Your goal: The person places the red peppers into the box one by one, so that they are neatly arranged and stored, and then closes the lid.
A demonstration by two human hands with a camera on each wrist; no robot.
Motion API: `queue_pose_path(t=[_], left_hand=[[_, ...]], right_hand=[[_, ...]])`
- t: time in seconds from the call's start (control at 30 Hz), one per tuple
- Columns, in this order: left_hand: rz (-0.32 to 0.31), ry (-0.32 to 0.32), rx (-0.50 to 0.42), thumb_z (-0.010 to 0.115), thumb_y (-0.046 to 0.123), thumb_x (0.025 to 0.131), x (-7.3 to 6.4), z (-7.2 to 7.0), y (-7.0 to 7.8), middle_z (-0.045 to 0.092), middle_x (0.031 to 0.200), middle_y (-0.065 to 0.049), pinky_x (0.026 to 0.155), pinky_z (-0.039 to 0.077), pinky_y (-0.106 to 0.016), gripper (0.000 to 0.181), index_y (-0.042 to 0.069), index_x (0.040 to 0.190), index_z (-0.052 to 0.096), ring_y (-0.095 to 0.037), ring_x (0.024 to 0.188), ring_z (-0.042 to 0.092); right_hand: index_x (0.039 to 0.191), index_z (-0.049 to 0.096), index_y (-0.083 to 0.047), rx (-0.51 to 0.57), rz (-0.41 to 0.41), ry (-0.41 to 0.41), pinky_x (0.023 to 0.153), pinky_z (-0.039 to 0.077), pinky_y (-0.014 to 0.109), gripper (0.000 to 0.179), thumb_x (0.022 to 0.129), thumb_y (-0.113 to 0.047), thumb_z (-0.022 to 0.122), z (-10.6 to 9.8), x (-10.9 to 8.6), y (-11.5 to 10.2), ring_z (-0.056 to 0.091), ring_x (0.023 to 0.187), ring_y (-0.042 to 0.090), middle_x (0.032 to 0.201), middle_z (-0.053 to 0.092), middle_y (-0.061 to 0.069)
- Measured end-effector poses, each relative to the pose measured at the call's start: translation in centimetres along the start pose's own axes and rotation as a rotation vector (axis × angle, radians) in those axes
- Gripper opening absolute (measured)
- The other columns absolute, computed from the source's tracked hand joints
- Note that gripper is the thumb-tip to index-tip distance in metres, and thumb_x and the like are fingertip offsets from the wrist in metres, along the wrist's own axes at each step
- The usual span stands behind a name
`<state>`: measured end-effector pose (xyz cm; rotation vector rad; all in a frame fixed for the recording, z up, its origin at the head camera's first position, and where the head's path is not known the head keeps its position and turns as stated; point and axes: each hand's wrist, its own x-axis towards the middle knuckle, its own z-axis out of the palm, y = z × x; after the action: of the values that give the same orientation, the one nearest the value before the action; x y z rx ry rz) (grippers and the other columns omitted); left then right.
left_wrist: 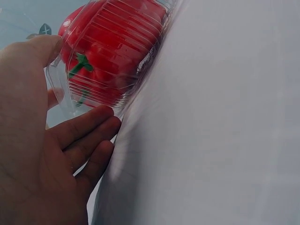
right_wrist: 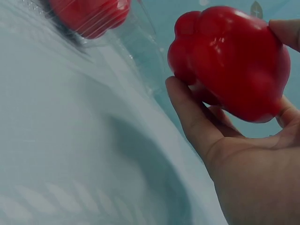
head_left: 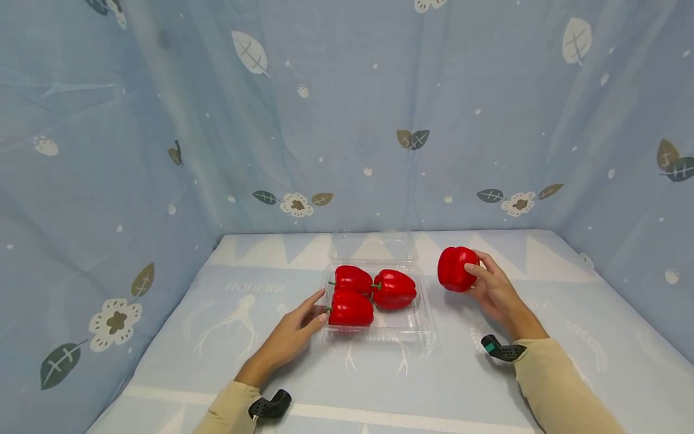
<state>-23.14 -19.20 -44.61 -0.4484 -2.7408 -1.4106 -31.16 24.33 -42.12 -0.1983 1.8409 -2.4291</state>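
A clear plastic clamshell box [head_left: 401, 322] lies on the table with its lid [head_left: 374, 246] folded back. Three red bell peppers are in it: one back left [head_left: 352, 278], one front left [head_left: 352, 308] and one on the right [head_left: 394, 289]. My left hand [head_left: 290, 337] touches the box's left side, fingers fairly straight; the left wrist view shows fingertips [left_wrist: 105, 112] against the ribbed wall. My right hand [head_left: 496, 295] holds another red bell pepper [head_left: 456, 269] to the right of the box. Thumb and fingers grip it above the cloth in the right wrist view.
A pale patterned cloth [head_left: 217, 361] covers the table. Blue curtains [head_left: 347, 120] with leaf and flower prints hang behind the table and along both sides. Inside the box, the front right part of the floor [head_left: 398, 318] shows bare.
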Motion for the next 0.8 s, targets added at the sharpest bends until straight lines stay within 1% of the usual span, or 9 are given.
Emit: queue_pose_path(t=[0.1, 0.17, 0.27, 0.3, 0.43, 0.5, 0.6, 0.7, 0.8], left_hand=[[0.000, 0.001, 0.002, 0.059, 0.046, 0.100, 0.0, 0.0, 0.0, 0.064, 0.130, -0.002, 0.103, 0.046, -0.048, 0.063, 0.026, 0.156, 0.038, -0.021, 0.116, 0.062], [0.000, 0.000, 0.001, 0.059, 0.046, 0.100, 0.0, 0.0, 0.0, 0.064, 0.130, -0.002, 0.103, 0.046, -0.048, 0.063, 0.026, 0.156, 0.038, -0.021, 0.117, 0.062], [-0.001, -0.004, 0.000, 0.058, 0.048, 0.100, 0.0, 0.1, -0.1, 0.064, 0.130, -0.002, 0.103, 0.046, -0.048, 0.063, 0.026, 0.156, 0.038, -0.021, 0.117, 0.062], [-0.002, -0.005, 0.000, 0.058, 0.048, 0.100, 0.0, 0.2, -0.1, 0.064, 0.130, -0.002, 0.103, 0.046, -0.048, 0.063, 0.026, 0.156, 0.038, -0.021, 0.117, 0.062], [-0.007, -0.007, 0.001, 0.058, 0.047, 0.100, 0.0, 0.2, 0.0, 0.064, 0.130, -0.002, 0.104, 0.046, -0.048, 0.063, 0.026, 0.156, 0.038, -0.021, 0.117, 0.062], [-0.009, -0.005, 0.003, 0.059, 0.047, 0.100, 0.0, 0.1, 0.1, 0.064, 0.130, -0.002, 0.104, 0.046, -0.048, 0.063, 0.026, 0.156, 0.038, -0.021, 0.117, 0.061], [-0.012, -0.002, 0.005, 0.059, 0.047, 0.100, 0.1, 0.1, 0.2, 0.064, 0.130, -0.002, 0.104, 0.046, -0.049, 0.064, 0.026, 0.156, 0.038, -0.022, 0.118, 0.061], [-0.015, 0.000, 0.005, 0.059, 0.047, 0.100, 0.1, 0.1, 0.2, 0.064, 0.130, -0.002, 0.104, 0.045, -0.049, 0.064, 0.026, 0.156, 0.038, -0.022, 0.118, 0.061], [-0.016, 0.002, 0.006, 0.059, 0.046, 0.100, 0.0, 0.1, 0.1, 0.064, 0.131, -0.003, 0.104, 0.045, -0.049, 0.064, 0.026, 0.156, 0.038, -0.022, 0.119, 0.061]], right_hand=[[0.149, 0.035, -0.026, -0.004, -0.006, -0.010, 0.089, 0.056, 0.037, 0.052, 0.102, -0.018, 0.057, 0.2, -0.1, 0.0, 0.042, 0.127, 0.025, 0.146, 0.035, 0.003], [0.155, 0.030, -0.026, -0.007, -0.001, -0.018, 0.090, 0.055, 0.038, 0.060, 0.103, -0.017, 0.057, 0.3, -0.2, 0.0, 0.040, 0.128, 0.026, 0.152, 0.028, 0.007], [0.160, 0.023, -0.024, -0.006, 0.007, -0.033, 0.091, 0.055, 0.038, 0.066, 0.103, -0.017, 0.056, 0.4, -0.3, 0.0, 0.039, 0.129, 0.026, 0.157, 0.020, 0.009], [0.160, 0.024, -0.025, -0.009, 0.009, -0.034, 0.091, 0.055, 0.038, 0.065, 0.103, -0.017, 0.055, 0.3, -0.3, 0.0, 0.040, 0.128, 0.026, 0.157, 0.020, 0.009], [0.154, 0.032, -0.023, 0.003, 0.001, -0.048, 0.091, 0.055, 0.040, 0.053, 0.104, -0.016, 0.050, 0.4, -0.4, 0.0, 0.044, 0.125, 0.027, 0.150, 0.031, 0.006], [0.146, 0.037, -0.023, 0.003, -0.008, -0.048, 0.091, 0.055, 0.040, 0.043, 0.105, -0.017, 0.048, 0.5, -0.3, 0.0, 0.046, 0.124, 0.026, 0.145, 0.036, 0.004], [0.138, 0.041, -0.024, 0.006, -0.021, -0.043, 0.089, 0.055, 0.040, 0.034, 0.105, -0.023, 0.050, 0.7, -0.3, -0.1, 0.048, 0.122, 0.024, 0.139, 0.042, 0.002], [0.135, 0.044, -0.024, -0.001, -0.025, -0.032, 0.088, 0.056, 0.039, 0.033, 0.104, -0.026, 0.055, 1.1, -0.2, -0.1, 0.049, 0.120, 0.023, 0.135, 0.045, 0.001], [0.135, 0.044, -0.023, -0.024, -0.033, -0.030, 0.088, 0.056, 0.038, 0.036, 0.103, -0.025, 0.058, 1.5, -0.1, -0.1, 0.049, 0.120, 0.023, 0.135, 0.045, 0.002]])
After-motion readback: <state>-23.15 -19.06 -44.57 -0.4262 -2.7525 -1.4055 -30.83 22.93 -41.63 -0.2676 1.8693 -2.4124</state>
